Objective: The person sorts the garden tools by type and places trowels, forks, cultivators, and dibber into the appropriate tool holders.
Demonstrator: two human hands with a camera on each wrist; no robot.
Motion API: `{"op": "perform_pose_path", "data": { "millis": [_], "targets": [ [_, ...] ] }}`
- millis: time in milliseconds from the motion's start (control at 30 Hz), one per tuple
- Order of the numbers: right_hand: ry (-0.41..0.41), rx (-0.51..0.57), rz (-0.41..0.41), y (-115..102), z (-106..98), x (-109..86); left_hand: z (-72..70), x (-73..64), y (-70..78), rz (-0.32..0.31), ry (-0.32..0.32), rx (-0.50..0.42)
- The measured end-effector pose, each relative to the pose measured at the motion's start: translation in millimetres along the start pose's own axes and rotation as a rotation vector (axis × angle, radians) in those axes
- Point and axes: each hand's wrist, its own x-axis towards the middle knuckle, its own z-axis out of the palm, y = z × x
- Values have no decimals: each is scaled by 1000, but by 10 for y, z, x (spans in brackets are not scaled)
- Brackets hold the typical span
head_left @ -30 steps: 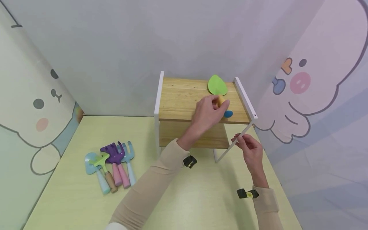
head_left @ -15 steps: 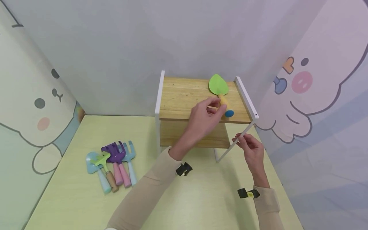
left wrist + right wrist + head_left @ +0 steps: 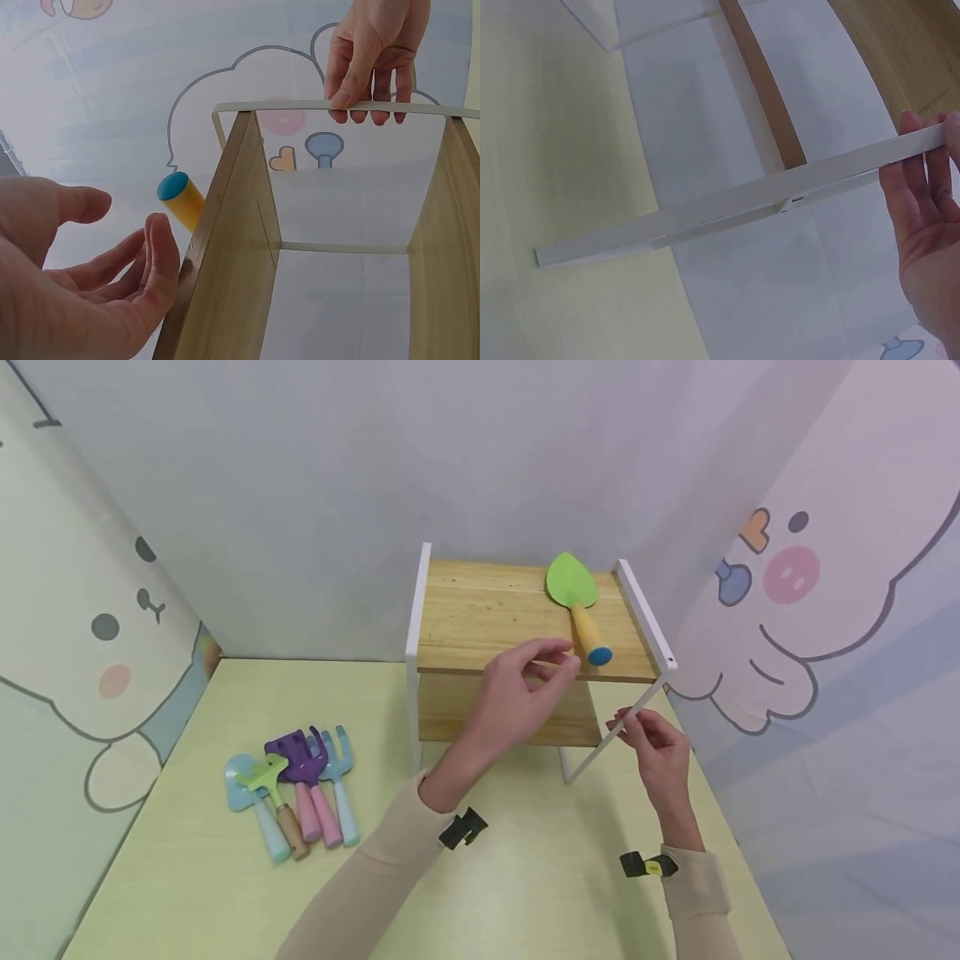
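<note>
Topping wooden shelf [image 3: 480, 614]: leaf-shaped trowel [image 3: 582, 619]

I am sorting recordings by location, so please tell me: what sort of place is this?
Possibly a children's play corner or a staged recording booth: cartoon-printed walls flank a pale table, where colourful garden tools lie left of a small white-framed shelf.

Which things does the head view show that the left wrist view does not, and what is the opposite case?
Only the head view: the pile of garden tools and the green trowel blade. Only the left wrist view: the underside of the top board. Both: the yellow trowel handle, the left hand, and the right hand holding the white shelf frame.
</note>
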Motion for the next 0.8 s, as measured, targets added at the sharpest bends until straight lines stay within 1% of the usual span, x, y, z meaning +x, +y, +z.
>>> {"op": "perform_pose_path", "data": {
  "millis": [233, 333, 467, 533, 800],
  "targets": [
    [-11, 25, -29, 10, -2, 6, -47, -132, -48, -3, 20, 30],
    [-17, 28, -34, 4, -3, 8, -79, -207, -72, -8, 31, 26],
    [-18, 26, -35, -2, -2, 9, -122, -293, -103, -21, 38, 29],
    [-17, 25, -35, 1, -4, 7, -140, -328, -123, -24, 43, 44],
    [-8, 10, -17, -1, -2, -6, -206, -476, -251, -29, 70, 87]
  ]
}}
